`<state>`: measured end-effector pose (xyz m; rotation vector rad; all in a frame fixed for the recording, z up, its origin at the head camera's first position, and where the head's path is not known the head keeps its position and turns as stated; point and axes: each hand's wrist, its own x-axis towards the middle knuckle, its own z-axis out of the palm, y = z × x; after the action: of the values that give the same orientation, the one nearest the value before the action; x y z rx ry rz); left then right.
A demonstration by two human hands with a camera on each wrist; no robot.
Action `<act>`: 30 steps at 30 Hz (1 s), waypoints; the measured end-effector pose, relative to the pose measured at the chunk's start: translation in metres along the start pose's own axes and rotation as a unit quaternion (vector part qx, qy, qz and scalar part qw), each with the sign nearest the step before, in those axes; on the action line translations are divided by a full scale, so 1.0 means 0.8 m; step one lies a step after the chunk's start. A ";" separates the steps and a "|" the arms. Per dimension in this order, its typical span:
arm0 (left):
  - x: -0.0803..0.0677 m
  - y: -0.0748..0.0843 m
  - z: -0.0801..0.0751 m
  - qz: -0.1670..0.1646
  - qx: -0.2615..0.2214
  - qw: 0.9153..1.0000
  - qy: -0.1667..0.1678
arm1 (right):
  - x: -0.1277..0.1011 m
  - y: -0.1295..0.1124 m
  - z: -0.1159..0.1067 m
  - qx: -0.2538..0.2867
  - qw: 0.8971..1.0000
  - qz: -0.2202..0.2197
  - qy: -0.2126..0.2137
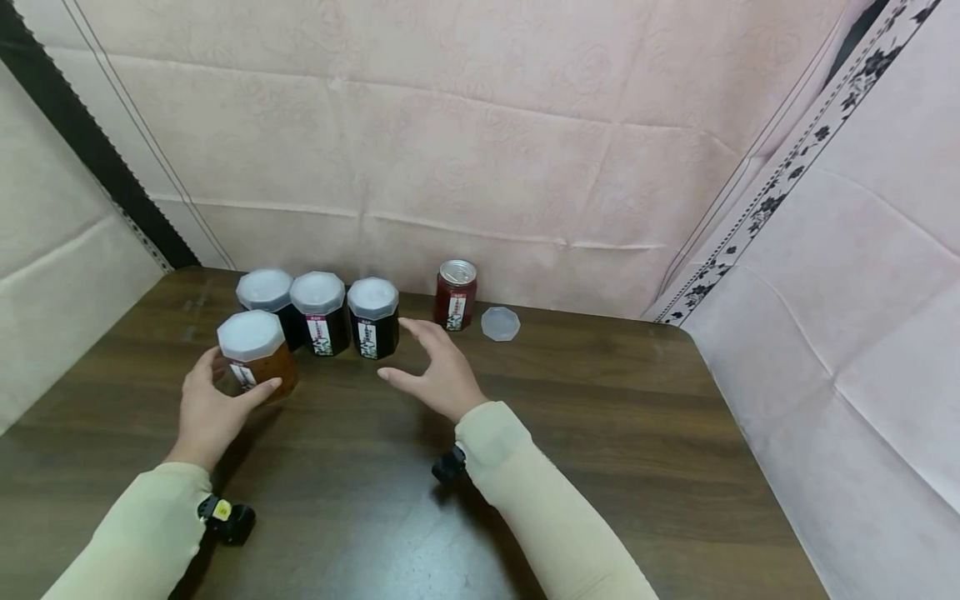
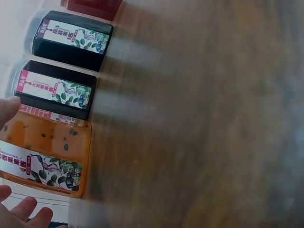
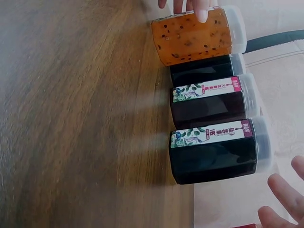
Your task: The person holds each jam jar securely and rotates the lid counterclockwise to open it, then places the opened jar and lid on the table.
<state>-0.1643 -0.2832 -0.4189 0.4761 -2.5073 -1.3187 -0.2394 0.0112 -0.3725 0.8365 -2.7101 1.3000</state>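
Observation:
An orange jam jar [image 1: 258,357] with a white lid stands at the table's front left, and my left hand [image 1: 232,379] grips it, thumb on its front and fingers round its left side. The left wrist view shows that jar [image 2: 45,152] between thumb and fingers [image 2: 23,211]. In the right wrist view, fingertips press on the orange jar [image 3: 190,35]. Behind it stand three dark jars with white lids [image 1: 266,293] [image 1: 320,315] [image 1: 372,318] in a row. My right hand [image 1: 408,358] hovers with spread fingers just right of the rightmost dark jar [image 3: 213,152], touching nothing.
A red jar [image 1: 456,296] with a bare metal top stands further right at the back, and a loose clear lid [image 1: 500,323] lies beside it. The dark wooden table [image 1: 600,417] meets pink cloth walls behind and on the right.

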 end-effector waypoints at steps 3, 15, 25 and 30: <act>0.001 0.001 0.001 0.008 -0.003 1.000 0.001 | 0.002 -0.002 0.002 0.004 1.000 0.001 -0.002; 0.006 0.000 0.006 0.004 -0.013 1.000 -0.004 | 0.004 -0.007 0.014 0.038 0.999 0.015 -0.014; 0.008 0.002 0.005 0.010 -0.021 1.000 -0.007 | 0.005 -0.011 0.018 0.052 0.998 0.018 -0.026; 0.012 0.001 0.004 0.014 -0.028 0.999 -0.009 | 0.006 -0.012 0.020 0.044 0.998 0.018 -0.030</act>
<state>-0.1742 -0.2841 -0.4191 0.4172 -2.4745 -1.3832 -0.2358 -0.0075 -0.3753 0.8519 -2.7432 1.4328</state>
